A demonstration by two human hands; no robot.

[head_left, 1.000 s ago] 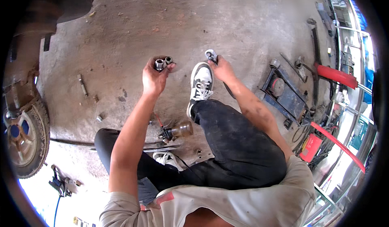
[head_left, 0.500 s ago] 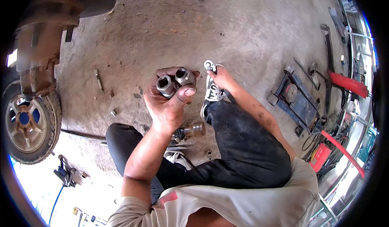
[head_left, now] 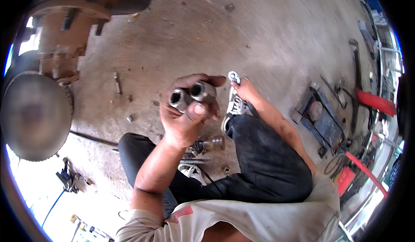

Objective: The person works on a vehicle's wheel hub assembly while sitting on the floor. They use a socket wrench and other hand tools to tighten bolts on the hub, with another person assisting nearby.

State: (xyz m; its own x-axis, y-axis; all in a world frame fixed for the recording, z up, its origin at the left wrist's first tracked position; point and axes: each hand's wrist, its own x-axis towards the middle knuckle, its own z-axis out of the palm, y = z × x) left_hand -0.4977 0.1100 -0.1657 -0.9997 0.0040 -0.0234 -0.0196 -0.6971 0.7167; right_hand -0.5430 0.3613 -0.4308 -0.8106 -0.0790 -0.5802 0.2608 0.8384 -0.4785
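Two silver sockets lie side by side in my left hand [head_left: 183, 125], its fingers and thumb closed around them. The left socket [head_left: 178, 100] and the right socket [head_left: 202, 91] both show their dark hollow ends. To the right, my right hand [head_left: 244, 89] grips a ratchet wrench [head_left: 234, 76], whose round head sticks up past my fingers. That hand is just above my shoe [head_left: 237, 108]; the wrench's handle is mostly hidden.
A rusty hub with studs [head_left: 65, 38] hangs at the upper left. A blue floor jack [head_left: 322, 116] stands on the right near red bars [head_left: 376, 102]. Between my legs sits an amber-ended tool [head_left: 212, 143]. Small metal parts, including an extension bar [head_left: 117, 84], lie on the concrete floor.
The view has shifted, so surroundings appear farther right. My left hand has turned the sockets slightly and still holds both. The ratchet wrench stays in my right hand.
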